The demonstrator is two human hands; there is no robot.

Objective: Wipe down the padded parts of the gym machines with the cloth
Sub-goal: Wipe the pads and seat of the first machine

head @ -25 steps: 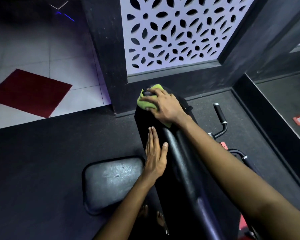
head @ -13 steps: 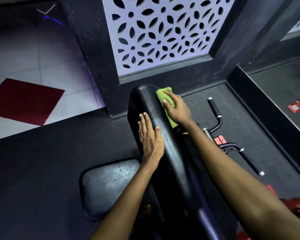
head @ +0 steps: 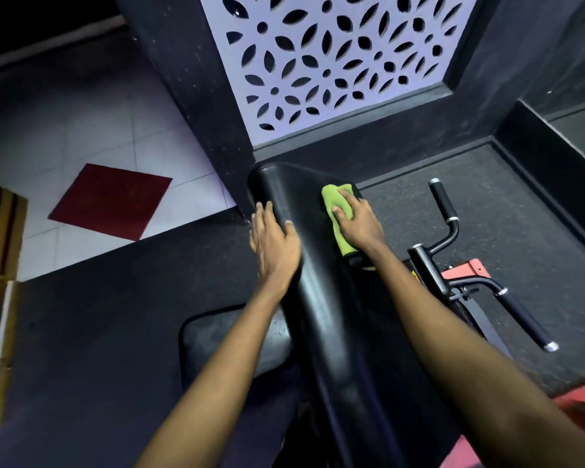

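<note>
Reaching up from the bottom edge of the frame, two bare forearms stretch along a long black padded backrest (head: 321, 309) that runs from the lower centre towards the middle. Just left of it, low in the frame, sits a black rounded padded seat (head: 230, 346), partly hidden under the left forearm.

Past the seat, the left hand (head: 273, 246) lies flat on the backrest's left edge, its fingers straight and close together and its thumb resting on the top surface. The right hand (head: 358, 222) is palm down near the backrest's right edge, fingers lying over a lime-green folded cloth (head: 339, 201) and pressing it onto the padding. The cloth shows beyond the fingertips and again under the wrist, close to the top end of the backrest.

At the right, two black grip handles with chrome rings (head: 443, 201) branch off a dark post, beside a red metal frame piece (head: 466, 270). Dark speckled rubber flooring (head: 115, 315) lies all around.

Towards the left, a dark red square mat (head: 112, 201) lies on pale floor tiles (head: 81, 130), with a wooden box (head: 0, 228) at the left edge. At the top, a white panel with leaf-shaped cut-outs (head: 335, 62) is set into a black wall (head: 183, 79).
</note>
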